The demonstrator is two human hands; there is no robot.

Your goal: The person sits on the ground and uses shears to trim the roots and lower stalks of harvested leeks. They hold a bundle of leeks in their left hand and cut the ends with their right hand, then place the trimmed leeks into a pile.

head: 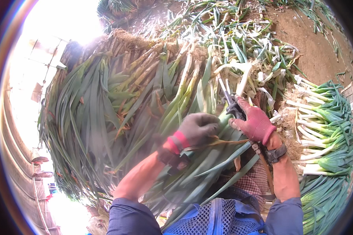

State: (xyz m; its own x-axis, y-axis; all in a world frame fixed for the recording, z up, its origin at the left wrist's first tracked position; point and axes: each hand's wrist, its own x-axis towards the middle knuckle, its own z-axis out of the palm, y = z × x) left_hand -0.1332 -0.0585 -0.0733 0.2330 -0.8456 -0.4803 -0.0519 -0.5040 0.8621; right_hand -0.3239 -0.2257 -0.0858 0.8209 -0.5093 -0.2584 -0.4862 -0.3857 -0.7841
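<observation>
My right hand [253, 122], in a red knit glove, is closed around a black handled tool [235, 108] with a slim metal tube pointing up and left. Just above it lies a leek's white stalk [244, 77]. My left hand [200, 127], in a dark grey-coated glove with a pink cuff, has curled fingers over leek leaves [220, 158]; whether it grips one I cannot tell. To the left a big pile of untrimmed leeks [91, 85] has roots at the top and long green leaves hanging towards me.
Peeled leaf scraps [235, 38] cover the ground ahead. At the right, cleaned leeks [320, 126] lie in a stacked row, roots inward, beside a crate edge [348, 95]. Bare soil [314, 55] shows at the upper right. A curved greenhouse wall [17, 170] stands at the left.
</observation>
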